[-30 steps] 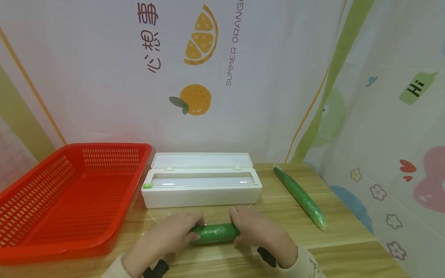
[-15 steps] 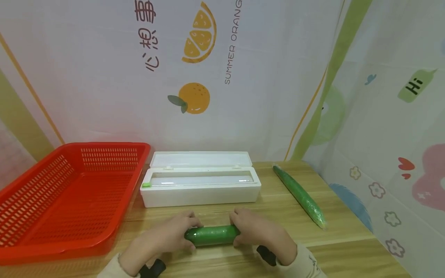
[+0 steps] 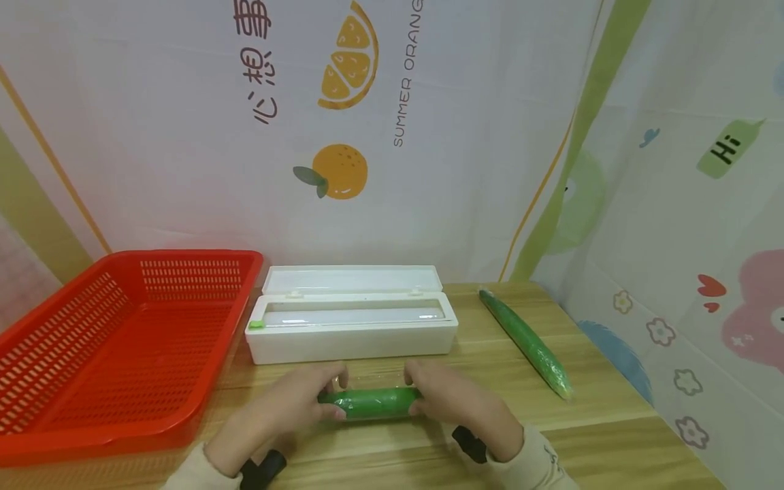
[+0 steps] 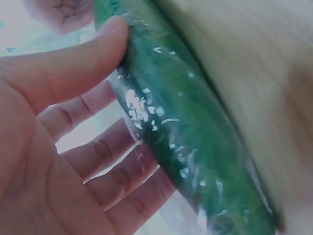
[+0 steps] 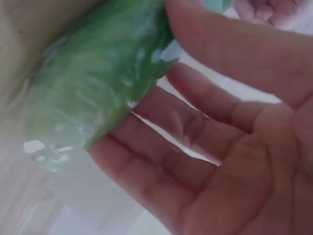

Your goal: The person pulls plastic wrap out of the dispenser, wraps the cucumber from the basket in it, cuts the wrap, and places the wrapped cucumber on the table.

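Note:
A green cucumber [image 3: 378, 403] wrapped in shiny cling film lies crosswise in front of me. At its left end my left hand [image 3: 295, 400] holds it, thumb on the near side and fingers along the far side. My right hand [image 3: 454, 400] grips the other end in the same way. The left wrist view has the left thumb [image 4: 93, 56] pressed on the wrapped cucumber [image 4: 181, 112], its film creased and glossy. Crumpled film covers the paler tip of the cucumber [image 5: 93, 83] in the right wrist view, with the fingers behind it.
A white cling film box [image 3: 352, 344] with its lid raised stands just beyond the hands. To the left is a red plastic basket [image 3: 137, 434]. Another wrapped cucumber [image 3: 527, 344] lies on the wooden table [image 3: 600, 422] at the right. A printed curtain [image 3: 453, 204] hangs behind.
Loose film spread around the cucumber a second ago shows less now. The cucumber came slightly toward me, then moved back away. My left hand has shifted a little left; the right stays at its end.

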The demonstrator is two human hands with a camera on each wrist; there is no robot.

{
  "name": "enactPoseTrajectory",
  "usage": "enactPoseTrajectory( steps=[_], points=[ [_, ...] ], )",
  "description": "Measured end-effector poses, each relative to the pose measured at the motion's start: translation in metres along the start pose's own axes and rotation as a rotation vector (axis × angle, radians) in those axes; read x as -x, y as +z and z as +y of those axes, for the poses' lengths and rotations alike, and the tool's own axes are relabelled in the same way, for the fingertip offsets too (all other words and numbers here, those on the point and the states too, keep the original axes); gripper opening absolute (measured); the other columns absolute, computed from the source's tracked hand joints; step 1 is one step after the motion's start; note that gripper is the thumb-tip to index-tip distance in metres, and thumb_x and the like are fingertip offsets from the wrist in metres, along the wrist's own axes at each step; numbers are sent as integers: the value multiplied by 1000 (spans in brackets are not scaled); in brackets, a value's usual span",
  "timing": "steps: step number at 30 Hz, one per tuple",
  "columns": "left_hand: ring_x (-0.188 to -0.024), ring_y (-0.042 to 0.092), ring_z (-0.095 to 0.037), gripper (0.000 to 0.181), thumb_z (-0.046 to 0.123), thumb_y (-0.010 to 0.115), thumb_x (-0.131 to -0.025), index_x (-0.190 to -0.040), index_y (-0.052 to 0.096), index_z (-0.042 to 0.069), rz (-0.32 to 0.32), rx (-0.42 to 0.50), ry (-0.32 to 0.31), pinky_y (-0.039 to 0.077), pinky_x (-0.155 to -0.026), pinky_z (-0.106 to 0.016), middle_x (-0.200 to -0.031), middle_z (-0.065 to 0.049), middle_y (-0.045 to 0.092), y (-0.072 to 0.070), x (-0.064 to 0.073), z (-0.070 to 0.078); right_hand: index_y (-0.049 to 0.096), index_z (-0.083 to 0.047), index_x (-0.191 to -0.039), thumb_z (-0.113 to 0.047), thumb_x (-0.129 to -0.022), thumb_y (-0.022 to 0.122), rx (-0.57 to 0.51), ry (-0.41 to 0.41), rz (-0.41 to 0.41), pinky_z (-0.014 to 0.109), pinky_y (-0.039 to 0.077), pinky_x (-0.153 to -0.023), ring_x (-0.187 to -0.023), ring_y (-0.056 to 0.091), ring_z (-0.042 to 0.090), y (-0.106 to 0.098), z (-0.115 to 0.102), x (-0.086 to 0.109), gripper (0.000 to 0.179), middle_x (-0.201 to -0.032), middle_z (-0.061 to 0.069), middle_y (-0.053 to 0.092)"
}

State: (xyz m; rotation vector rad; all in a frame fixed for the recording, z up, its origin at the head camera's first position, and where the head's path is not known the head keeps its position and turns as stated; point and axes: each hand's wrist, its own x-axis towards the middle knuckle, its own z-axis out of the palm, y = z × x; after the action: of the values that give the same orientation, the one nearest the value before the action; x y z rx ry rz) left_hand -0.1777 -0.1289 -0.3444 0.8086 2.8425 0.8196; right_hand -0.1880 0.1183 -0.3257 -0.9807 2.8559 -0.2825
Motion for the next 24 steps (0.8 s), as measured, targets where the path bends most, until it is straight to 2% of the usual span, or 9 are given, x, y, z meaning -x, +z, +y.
enactPoseTrajectory(
  steps=[3, 7, 11, 14, 18, 20, 24],
  points=[
    [-69, 48, -8, 24, 28, 74, -77, -84, 52, 19, 38, -31, 25, 40, -62, -26, -75, 10, 53, 0, 0, -3, 48, -10, -88, -16, -80, 71, -52, 4, 16, 23, 45, -66, -72, 46, 6, 1, 4, -1, 25, -80, -4, 51],
    [-67, 46, -6, 21, 28, 71, -80, -79, 53, 18, 41, -47, 27, 39, -61, -24, -73, 12, 53, -1, 0, -4, 47, -10, -84, -16, -83, 68, -94, 13, 9, 21, 42, -62, -68, 42, 5, 2, 6, -2, 22, -75, -6, 47],
    [-79, 49, -12, 21, 25, 74, -77, -88, 61, 13, 42, -117, 39, 46, -70, -32, -86, 6, 57, -4, 1, -5, 48, -9, -84, -14, -85, 65, -131, 23, -1, 21, 41, -59, -66, 43, 6, 2, 8, -4, 17, -74, -5, 49],
    [-98, 52, -22, 29, 20, 76, -74, -98, 67, 8, 48, -168, 36, 46, -85, -44, -106, -6, 58, -7, 3, -6, 52, -7, -87, -13, -86, 63, -143, 39, -4, 22, 44, -61, -69, 48, 7, 2, 9, -4, 13, -78, -2, 55],
    [-107, 52, -30, 34, 15, 76, -74, -106, 68, 5, 40, -149, 34, 43, -92, -51, -117, -15, 55, -10, 5, -9, 57, -3, -92, -11, -86, 64, -153, 44, 12, 27, 49, -68, -80, 57, 13, 2, 12, -6, 13, -88, 5, 61],
    [-103, 54, -27, 34, 15, 75, -75, -107, 68, 6, 36, -137, 48, 45, -89, -49, -114, -13, 56, -10, 4, -12, 58, -1, -95, -10, -85, 64, -148, 44, 18, 29, 51, -72, -85, 59, 18, 2, 14, -6, 14, -92, 7, 62],
    [-88, 56, -16, 27, 15, 74, -76, -101, 66, 7, 45, -98, 69, 49, -76, -35, -97, -2, 60, -12, 3, -18, 61, 0, -101, -11, -85, 65, -139, 60, 23, 35, 50, -80, -95, 57, 23, 2, 17, -6, 20, -99, 9, 60]
  ],
)
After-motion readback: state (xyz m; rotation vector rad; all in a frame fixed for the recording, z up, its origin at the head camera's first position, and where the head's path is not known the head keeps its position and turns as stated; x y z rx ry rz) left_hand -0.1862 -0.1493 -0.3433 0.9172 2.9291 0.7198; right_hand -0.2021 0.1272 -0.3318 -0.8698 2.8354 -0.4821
